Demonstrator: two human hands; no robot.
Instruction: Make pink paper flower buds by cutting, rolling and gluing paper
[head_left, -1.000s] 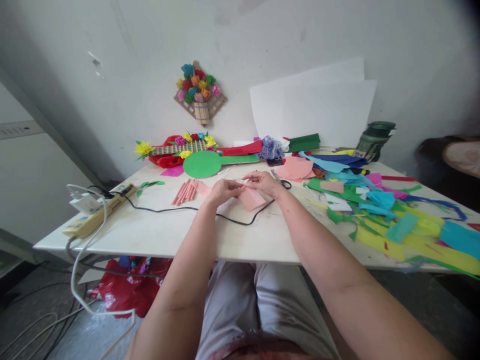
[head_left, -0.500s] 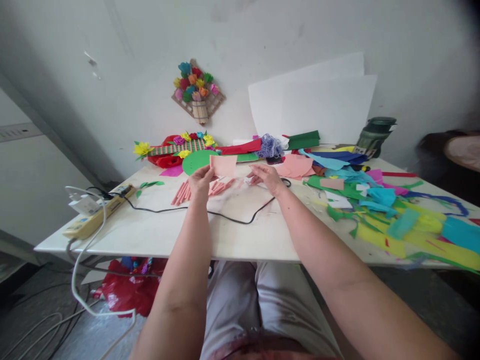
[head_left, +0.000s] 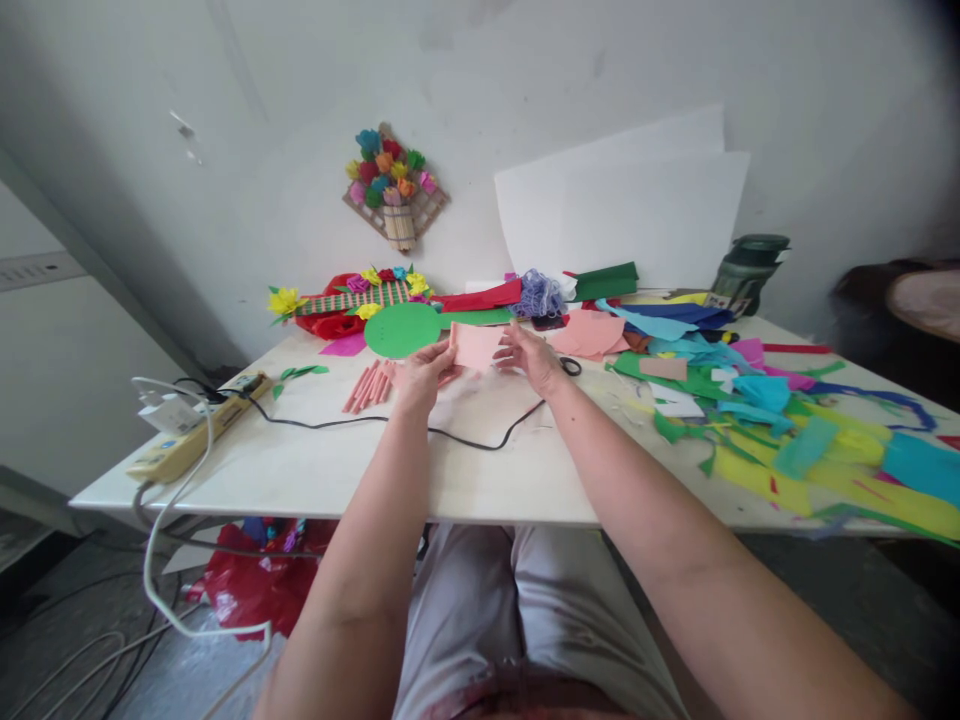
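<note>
Left fingers (head_left: 441, 357) pinch pink paper (head_left: 478, 347) | long axis crosswise | right fingers (head_left: 514, 352) parted, grip unclear

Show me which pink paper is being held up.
The rectangular pink sheet in the left hand; the pink rolls and the pile of pink sheets lie on the table.

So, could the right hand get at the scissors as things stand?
Probably yes: the black handle of the scissors shows just beside the right hand, with nothing visible lying over it.
</note>
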